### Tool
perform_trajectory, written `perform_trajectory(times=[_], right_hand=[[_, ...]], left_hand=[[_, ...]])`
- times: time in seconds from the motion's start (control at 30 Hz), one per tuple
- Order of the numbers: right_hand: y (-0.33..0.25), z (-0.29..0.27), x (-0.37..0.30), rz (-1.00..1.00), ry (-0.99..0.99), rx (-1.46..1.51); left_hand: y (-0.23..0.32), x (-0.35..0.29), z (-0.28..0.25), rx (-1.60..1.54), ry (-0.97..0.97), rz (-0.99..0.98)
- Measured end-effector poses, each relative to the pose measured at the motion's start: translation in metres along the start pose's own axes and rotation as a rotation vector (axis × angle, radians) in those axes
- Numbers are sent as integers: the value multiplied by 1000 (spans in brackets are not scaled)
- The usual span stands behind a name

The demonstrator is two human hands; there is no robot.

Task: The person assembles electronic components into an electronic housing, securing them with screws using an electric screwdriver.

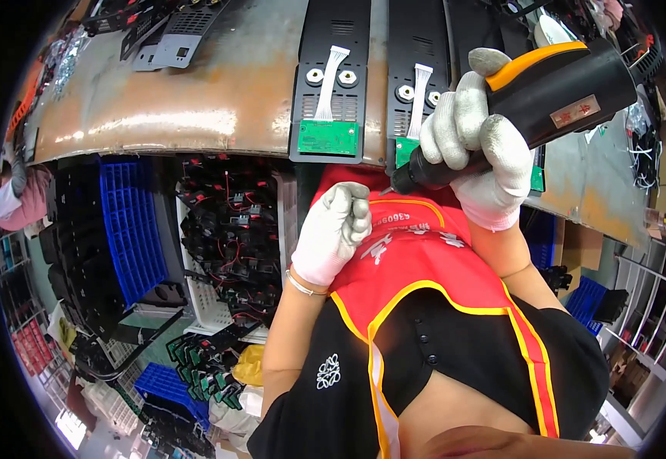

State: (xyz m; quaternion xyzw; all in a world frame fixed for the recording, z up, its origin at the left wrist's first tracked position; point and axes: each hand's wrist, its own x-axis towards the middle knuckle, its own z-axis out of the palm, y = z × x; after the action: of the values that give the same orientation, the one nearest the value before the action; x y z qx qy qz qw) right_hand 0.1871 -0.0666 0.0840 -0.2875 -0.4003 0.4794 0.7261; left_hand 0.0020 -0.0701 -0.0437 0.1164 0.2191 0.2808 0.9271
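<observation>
Right hand gripping black power driver, nose pointing lower left.
Long axis diagonal (reddish label on its side); left hand curled closed, contents unclear.

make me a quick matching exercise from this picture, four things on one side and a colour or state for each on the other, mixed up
Column one
1. power tool
2. left hand
3. apron
4. leftmost circuit board

Column two
a. red with yellow edging
b. gripped by the right hand
c. green, lying on a black panel
d. white-gloved, fingers curled

Right pairs: 1-b, 2-d, 3-a, 4-c
</observation>
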Motion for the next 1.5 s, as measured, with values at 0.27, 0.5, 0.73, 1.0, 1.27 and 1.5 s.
perform_trajectory(times=[0.27,0.5,0.73,1.0,1.27,1.5], right_hand=[[-1,4,-3,21,111,-32],[2,6,-2,24,6,6],[8,10,-4,59,16,22],[11,9,-1,61,9,20],[13,10,-1,50,25,-26],[19,10,-5,19,21,-36]], left_hand=[[3,0,9,2,63,4],[2,-3,8,71,15,78],[2,-1,8,-6,66,29],[3,-2,15,139,92,41],[-1,1,16,41,99,10],[-7,8,22,26,130,87]])
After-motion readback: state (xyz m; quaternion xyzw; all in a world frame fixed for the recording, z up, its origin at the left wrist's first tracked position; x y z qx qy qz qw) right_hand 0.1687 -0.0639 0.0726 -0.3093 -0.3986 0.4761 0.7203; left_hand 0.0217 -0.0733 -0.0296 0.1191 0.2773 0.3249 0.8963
